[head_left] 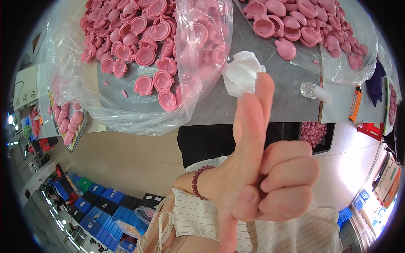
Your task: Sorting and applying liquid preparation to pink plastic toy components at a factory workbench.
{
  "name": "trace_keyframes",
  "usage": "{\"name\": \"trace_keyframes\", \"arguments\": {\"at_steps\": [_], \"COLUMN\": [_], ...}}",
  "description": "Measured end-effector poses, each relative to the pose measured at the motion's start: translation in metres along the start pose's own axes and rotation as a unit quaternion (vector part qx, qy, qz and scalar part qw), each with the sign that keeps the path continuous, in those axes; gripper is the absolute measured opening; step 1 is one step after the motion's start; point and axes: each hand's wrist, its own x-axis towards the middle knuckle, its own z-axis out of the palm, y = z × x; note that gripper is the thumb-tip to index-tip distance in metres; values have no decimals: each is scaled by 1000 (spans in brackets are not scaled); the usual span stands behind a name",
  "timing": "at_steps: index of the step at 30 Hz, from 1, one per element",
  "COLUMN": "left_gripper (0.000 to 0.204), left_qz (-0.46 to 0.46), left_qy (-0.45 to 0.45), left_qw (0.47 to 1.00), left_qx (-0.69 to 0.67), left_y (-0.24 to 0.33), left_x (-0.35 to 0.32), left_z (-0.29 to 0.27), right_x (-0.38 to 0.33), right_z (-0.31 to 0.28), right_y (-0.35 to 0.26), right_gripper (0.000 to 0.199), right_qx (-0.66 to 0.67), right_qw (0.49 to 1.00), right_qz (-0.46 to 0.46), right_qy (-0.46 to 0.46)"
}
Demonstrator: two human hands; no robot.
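My left hand (223,181) comes in from the lower left with a dark red bead bracelet (201,182) at its wrist. Its fingers stretch away toward the table, and nothing shows in them. Overlapping it on the right is a fist of curled fingers, apparently my right hand (289,181), its forearm hidden. Where one hand ends and the other begins is hard to tell. Just beyond the raised fingertips lies a crumpled white tissue (242,76) on the grey tabletop (282,99). Pink hinged round shells (145,55), many hanging open, fill a clear plastic bag (139,122) at the left.
More pink shells (308,36) are heaped at the back right. A small clear bottle with a white cap (316,91) and an orange tube (355,104) lie at the right. Below the table edge, a dark tray (325,143) holds small pink pieces. Blue crates (99,217) stand at the lower left.
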Motion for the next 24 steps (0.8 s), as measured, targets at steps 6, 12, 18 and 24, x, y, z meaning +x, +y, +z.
{"name": "trace_keyframes", "arguments": {"at_steps": [6, 12, 18, 24], "left_gripper": [117, 117, 116, 119], "left_qz": [261, 251, 290, 249], "left_qy": [134, 136, 50, 91], "left_qw": [943, 942, 955, 958], "left_qx": [160, 176, 47, 109], "left_y": [-38, -34, -37, -30], "left_x": [9, 9, 14, 7], "left_z": [8, 5, 4, 1], "right_x": [-2, -7, -2, -6], "right_z": [-4, 3, 13, 8], "right_y": [1, 4, 4, 6], "right_gripper": [31, 30, 30, 31], "right_qx": [14, 23, 26, 16], "right_qw": [1000, 999, 997, 994], "right_qz": [9, -14, -26, -43], "right_qy": [-6, 30, 64, 96]}}
